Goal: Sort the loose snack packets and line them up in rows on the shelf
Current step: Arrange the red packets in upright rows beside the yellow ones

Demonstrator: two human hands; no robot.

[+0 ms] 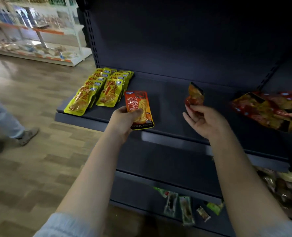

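My left hand (126,117) grips an orange packet (139,109) at the shelf (167,100) front edge; right hand (203,118) pinches a red packet (194,95). Start a third row just right of the yellow rows (97,89), label up, square to the edge.

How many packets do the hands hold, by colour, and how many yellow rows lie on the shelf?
Orange packet, in the left hand: 1
Red packet, in the right hand: 1
Yellow rows on the shelf: 2
Total: 2 held packets, 2 rows
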